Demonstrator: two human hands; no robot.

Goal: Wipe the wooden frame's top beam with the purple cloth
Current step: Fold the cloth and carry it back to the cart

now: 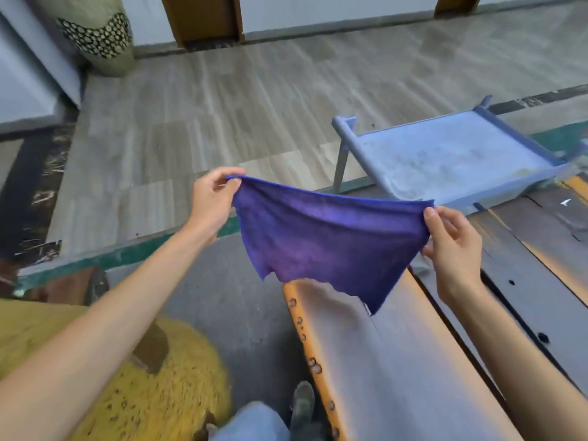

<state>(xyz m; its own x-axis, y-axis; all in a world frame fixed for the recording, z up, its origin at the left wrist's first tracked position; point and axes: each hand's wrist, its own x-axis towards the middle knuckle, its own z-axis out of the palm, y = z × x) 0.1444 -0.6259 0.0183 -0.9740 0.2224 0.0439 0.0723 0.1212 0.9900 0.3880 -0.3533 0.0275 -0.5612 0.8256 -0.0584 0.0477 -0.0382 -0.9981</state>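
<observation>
The purple cloth point(324, 246) hangs spread out in the air between both hands, its ragged lower edge loose. My left hand point(211, 202) pinches its upper left corner. My right hand point(451, 243) pinches its upper right corner. Under the cloth lies a dusty wooden beam point(381, 361) with an orange edge and a row of metal studs, running from the bottom of the view up toward the right. More grey wooden planks point(528, 275) lie beside it on the right.
A blue tray-like stand point(451, 154) on metal legs sits beyond the planks at the right. A yellow textured object point(133, 377) is at lower left. A patterned vase point(98, 33) stands at the far left wall. My shoe point(302, 405) is below.
</observation>
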